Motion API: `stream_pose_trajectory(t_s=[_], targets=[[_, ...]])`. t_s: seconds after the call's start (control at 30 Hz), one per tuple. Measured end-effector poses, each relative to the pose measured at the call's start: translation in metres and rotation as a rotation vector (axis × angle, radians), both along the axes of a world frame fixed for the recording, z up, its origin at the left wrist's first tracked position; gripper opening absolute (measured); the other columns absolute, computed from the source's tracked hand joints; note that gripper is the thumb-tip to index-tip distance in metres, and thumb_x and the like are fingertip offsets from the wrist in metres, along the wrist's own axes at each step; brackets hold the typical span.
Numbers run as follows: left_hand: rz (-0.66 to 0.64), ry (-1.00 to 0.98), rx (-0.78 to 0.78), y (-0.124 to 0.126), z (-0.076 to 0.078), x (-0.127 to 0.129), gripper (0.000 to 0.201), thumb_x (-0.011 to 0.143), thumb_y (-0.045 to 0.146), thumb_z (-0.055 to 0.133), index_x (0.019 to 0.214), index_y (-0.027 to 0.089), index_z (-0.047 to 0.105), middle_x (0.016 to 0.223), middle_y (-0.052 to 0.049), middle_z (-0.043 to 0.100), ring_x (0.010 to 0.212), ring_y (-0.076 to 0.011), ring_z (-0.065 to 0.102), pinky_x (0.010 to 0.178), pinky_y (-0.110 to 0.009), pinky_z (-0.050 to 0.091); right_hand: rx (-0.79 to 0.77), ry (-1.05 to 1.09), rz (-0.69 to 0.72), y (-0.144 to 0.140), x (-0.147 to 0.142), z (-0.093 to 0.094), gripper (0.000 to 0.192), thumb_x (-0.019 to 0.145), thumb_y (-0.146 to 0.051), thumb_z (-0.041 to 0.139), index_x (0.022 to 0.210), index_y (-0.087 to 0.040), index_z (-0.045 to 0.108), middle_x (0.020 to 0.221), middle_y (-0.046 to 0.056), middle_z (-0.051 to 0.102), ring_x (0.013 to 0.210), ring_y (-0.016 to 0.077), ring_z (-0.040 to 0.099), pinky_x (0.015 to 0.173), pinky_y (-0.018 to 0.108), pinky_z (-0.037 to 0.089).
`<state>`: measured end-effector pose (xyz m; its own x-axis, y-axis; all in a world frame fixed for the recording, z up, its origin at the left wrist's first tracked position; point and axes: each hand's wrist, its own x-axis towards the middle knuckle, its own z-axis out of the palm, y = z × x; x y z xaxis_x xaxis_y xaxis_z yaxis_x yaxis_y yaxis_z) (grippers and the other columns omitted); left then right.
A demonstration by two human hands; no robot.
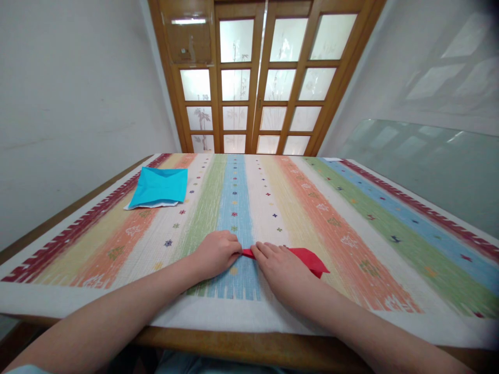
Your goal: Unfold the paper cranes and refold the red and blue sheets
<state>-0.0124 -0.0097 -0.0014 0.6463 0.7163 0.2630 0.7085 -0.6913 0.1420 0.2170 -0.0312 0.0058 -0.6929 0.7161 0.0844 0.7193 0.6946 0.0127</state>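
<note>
Hands meet at the table's (390, 291) near edge: left hand (216, 254) curled, pinching the left tip of the red paper (307, 258); right hand (283, 272) pressed flat on it. Blue paper (159, 187) lies well apart at ten o'clock on the striped cloth (351, 218).

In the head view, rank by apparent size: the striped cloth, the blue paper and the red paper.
1. Striped cloth, by far the largest.
2. Blue paper.
3. Red paper, though both hands, left hand and right hand, cover part of it, so unsure.
</note>
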Motion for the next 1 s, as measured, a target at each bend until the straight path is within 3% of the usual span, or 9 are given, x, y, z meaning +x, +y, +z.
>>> stream_pose_trajectory(t_s=[0.2,0.37,0.53,0.67,0.87,1.0], targets=[[-0.008,0.013,-0.025,-0.002,0.006,0.001,0.02,0.097,0.024,0.059,0.088,0.02,0.076,0.085,-0.006,0.072,0.082,-0.0206,0.066,0.072,-0.032,0.048,-0.126,0.116,0.019,-0.005,0.002,-0.013,0.055,0.102,-0.034,0.048,0.152,-0.011,0.046,0.158,0.021,0.04,0.145,0.0395,0.039,0.115,0.061,0.038],[-0.017,0.0,-0.027,-0.001,0.004,-0.001,0.019,0.097,0.026,0.059,0.092,0.021,0.077,0.089,-0.006,0.072,0.087,-0.0218,0.065,0.077,-0.034,0.049,-0.221,0.158,-0.006,0.003,-0.005,-0.01,0.056,0.107,-0.039,0.036,0.155,-0.011,0.041,0.162,0.017,0.034,0.15,0.0366,0.03,0.121,0.06,0.027],[0.009,-0.023,-0.052,0.003,0.002,-0.005,0.019,0.098,0.031,0.061,0.091,0.019,0.074,0.088,-0.006,0.071,0.089,-0.0222,0.064,0.078,-0.033,0.048,-0.201,0.274,-0.012,0.012,-0.008,-0.003,0.042,0.106,-0.03,0.04,0.141,-0.018,0.059,0.15,0.014,0.053,0.143,0.0313,0.044,0.116,0.055,0.035],[0.004,-0.044,-0.062,0.004,0.002,-0.007,0.017,0.097,0.029,0.062,0.088,0.02,0.073,0.088,-0.005,0.071,0.089,-0.0221,0.064,0.077,-0.033,0.048,-0.175,0.336,0.009,0.015,-0.009,0.005,0.026,0.1,-0.022,0.053,0.116,-0.021,0.073,0.12,0.011,0.07,0.114,0.0238,0.062,0.101,0.041,0.046],[-0.025,-0.018,-0.041,0.004,0.004,-0.006,0.015,0.097,0.027,0.062,0.089,0.019,0.072,0.088,-0.005,0.071,0.089,-0.0218,0.064,0.077,-0.033,0.047,-0.152,0.344,-0.01,0.016,-0.008,0.007,0.023,0.101,-0.029,0.055,0.104,-0.023,0.077,0.101,0.008,0.071,0.097,0.0212,0.062,0.089,0.035,0.045],[-0.111,0.046,-0.002,0.005,0.008,-0.005,0.017,0.098,0.023,0.059,0.086,0.019,0.071,0.086,-0.005,0.071,0.086,-0.0208,0.063,0.077,-0.033,0.047,-0.164,0.32,-0.035,0.017,-0.008,0.008,0.023,0.101,-0.03,0.057,0.1,-0.023,0.078,0.093,0.007,0.07,0.089,0.0206,0.062,0.082,0.033,0.044]])
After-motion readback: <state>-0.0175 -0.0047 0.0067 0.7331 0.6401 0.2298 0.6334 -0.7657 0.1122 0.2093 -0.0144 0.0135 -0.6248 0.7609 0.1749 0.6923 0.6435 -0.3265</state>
